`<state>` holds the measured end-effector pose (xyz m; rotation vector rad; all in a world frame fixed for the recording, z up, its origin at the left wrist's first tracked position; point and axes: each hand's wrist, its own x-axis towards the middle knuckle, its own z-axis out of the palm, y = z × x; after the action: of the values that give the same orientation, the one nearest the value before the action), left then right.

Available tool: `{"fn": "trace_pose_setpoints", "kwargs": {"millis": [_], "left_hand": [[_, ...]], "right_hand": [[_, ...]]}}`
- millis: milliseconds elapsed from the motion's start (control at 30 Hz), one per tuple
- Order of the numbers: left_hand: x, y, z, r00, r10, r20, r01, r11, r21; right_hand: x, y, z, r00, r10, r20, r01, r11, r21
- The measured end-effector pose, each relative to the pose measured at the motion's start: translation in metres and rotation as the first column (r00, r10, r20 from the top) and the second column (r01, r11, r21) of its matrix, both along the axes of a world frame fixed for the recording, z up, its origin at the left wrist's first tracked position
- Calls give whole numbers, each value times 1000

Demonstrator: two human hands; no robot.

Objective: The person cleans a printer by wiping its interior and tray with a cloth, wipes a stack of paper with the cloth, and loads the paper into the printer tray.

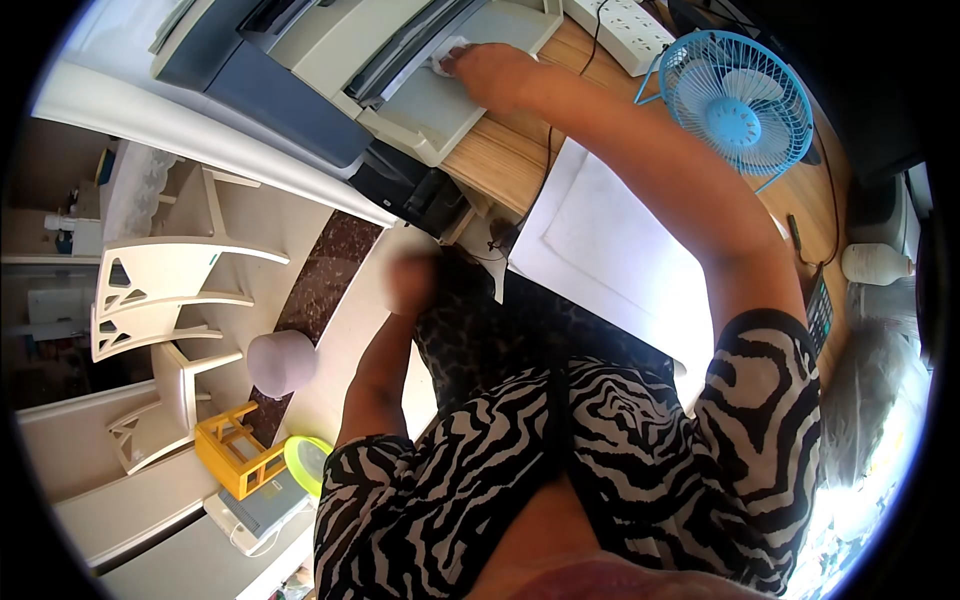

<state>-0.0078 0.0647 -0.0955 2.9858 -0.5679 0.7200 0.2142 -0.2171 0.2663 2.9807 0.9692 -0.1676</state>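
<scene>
My right hand (470, 62) reaches into the front of a grey and beige printer (400, 60). Its fingers are closed on a crumpled white wipe (446, 55), pressed against the printer's tray (425, 105) by the dark slot. Low on the left, my left hand (410, 280) rests by my dark patterned lap, its fingers smeared by blur. White paper sheets (610, 235) lie on the desk under my right forearm.
A blue wire fan (735, 115) and a white power strip (625, 35) stand on the wooden desk (500, 155). A black device (405, 190) is below the printer. On the left are white chairs (165, 290), a lilac stool (282, 363) and a yellow stool (235, 450).
</scene>
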Motion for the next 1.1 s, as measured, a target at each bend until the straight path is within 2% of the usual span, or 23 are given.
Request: {"fn": "trace_pose_setpoints", "kwargs": {"millis": [67,167,267,367,467,567,667,700,767,800,833,900,967,1033,1067,1100], "left_hand": [[1,-2,2,993,-34,109,38,999,-34],[2,-2,-5,998,17,60,-15,999,-38],[1,-4,5,994,-23,106,26,999,-22],[-1,-5,10,995,-1,98,2,1000,-15],[-4,-1,5,984,-3,179,-3,999,37],[-5,0,-1,981,15,193,-24,999,42],[-5,11,-20,993,-8,115,-3,995,97],[-7,14,-23,987,-31,158,15,995,101],[-4,12,-21,966,-70,248,45,993,105],[-5,12,-21,979,-56,197,35,994,108],[-6,13,-24,989,-43,144,26,993,112],[-8,19,-27,994,-43,98,29,990,140],[-6,21,-35,990,-69,120,47,983,177],[-1,15,-36,975,-51,216,12,984,179],[2,11,-37,964,-43,262,-5,984,178],[3,-13,5,999,-32,44,31,999,20]], "right_hand": [[-17,-2,1,1000,17,22,-19,997,77],[-45,-7,-7,964,208,167,-248,929,276],[-64,-3,-21,903,306,302,-405,842,356],[-74,-10,-22,900,288,328,-409,819,403],[-80,-19,-10,926,302,226,-370,843,391],[-94,-33,17,943,334,6,-320,899,298],[-111,-59,39,874,283,-394,-157,934,322],[-111,-70,33,889,327,-321,-145,865,481],[-110,-93,28,915,374,-155,-140,651,746],[-115,-110,39,903,293,-314,83,599,797],[-125,-124,63,851,226,-474,306,520,798],[-132,-154,71,847,318,-426,391,170,905],[-148,-185,90,863,313,-397,424,-23,905],[-176,-216,97,832,315,-456,546,-326,771],[-189,-219,107,780,494,-385,564,-288,774],[-201,-223,116,694,653,-304,575,-248,779]]}}
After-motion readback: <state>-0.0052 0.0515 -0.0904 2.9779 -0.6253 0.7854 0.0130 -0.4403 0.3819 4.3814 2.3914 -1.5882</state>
